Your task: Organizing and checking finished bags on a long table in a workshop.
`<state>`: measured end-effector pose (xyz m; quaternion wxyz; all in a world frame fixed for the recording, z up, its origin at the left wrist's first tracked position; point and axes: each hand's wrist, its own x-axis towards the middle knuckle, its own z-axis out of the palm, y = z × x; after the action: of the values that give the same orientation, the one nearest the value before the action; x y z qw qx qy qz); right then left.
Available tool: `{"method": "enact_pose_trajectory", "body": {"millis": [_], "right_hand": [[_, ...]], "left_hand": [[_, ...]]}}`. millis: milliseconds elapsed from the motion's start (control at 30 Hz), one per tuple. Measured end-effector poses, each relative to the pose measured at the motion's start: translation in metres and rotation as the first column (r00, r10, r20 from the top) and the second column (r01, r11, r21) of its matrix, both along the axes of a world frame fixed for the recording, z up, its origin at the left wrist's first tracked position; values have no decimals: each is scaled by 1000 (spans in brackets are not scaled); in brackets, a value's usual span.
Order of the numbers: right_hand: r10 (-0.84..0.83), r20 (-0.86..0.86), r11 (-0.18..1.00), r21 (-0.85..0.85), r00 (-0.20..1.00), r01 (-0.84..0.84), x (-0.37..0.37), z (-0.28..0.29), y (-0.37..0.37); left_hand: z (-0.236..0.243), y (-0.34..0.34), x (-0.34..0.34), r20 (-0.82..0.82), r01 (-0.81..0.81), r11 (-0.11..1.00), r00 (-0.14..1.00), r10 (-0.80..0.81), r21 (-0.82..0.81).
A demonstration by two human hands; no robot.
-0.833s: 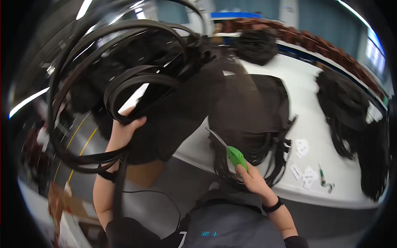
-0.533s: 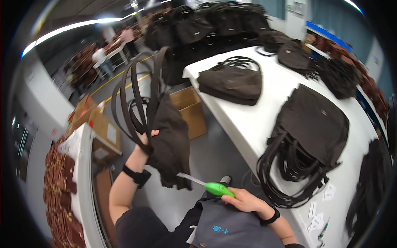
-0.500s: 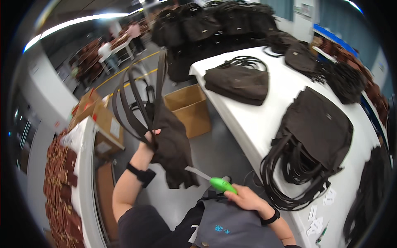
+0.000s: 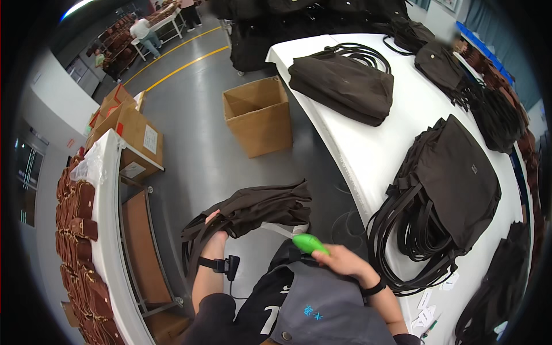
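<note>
My left hand [image 4: 215, 237] is closed round the strap end of a soft dark brown-black bag [image 4: 261, 204], which lies slack and sideways above the floor. My right hand [image 4: 345, 263] grips a green-handled tool [image 4: 309, 243] in front of my grey apron [image 4: 322, 307]. A thin pale strip reaches from the tool toward the bag's lower edge; whether they touch I cannot tell. On the table to the right, a stack of similar bags [image 4: 454, 178] has its looped straps hanging toward me. Another dark bag [image 4: 345, 86] lies farther back.
The white table [image 4: 322, 52] runs along my right, with white tags [image 4: 425, 316] near its close edge. An open cardboard box [image 4: 261, 126] stands on the floor ahead. At left are a bench of brown leather bags [image 4: 75, 247] and cartons [image 4: 138, 144]. People work far off.
My left hand has lowered and turned the bag from upright to nearly level, its straps now hanging down by my forearm. My right hand and the green tool stay almost in place.
</note>
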<state>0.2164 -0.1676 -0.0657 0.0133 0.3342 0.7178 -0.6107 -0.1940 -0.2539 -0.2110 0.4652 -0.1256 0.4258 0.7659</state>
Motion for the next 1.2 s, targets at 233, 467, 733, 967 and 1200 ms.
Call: {"method": "enact_pose_trajectory", "body": {"millis": [233, 467, 733, 967, 1200], "right_hand": [[62, 100, 992, 105, 993, -72, -7, 10, 6], [-505, 153, 861, 153, 849, 485, 26, -28, 26], [-519, 17, 854, 43, 855, 518, 12, -50, 43], [-472, 4, 787, -449, 882, 424, 20, 1, 35], [-201, 28, 978, -52, 979, 202, 15, -7, 8]], "left_hand": [[-6, 48, 36, 134, -44, 998, 990, 49, -39], [86, 64, 53, 43, 143, 990, 989, -144, 12], [106, 38, 29, -74, 160, 969, 986, -149, 186], [123, 22, 21, -171, 138, 973, 980, -106, 187], [128, 4, 24, -312, 157, 981, 943, -116, 110]]}}
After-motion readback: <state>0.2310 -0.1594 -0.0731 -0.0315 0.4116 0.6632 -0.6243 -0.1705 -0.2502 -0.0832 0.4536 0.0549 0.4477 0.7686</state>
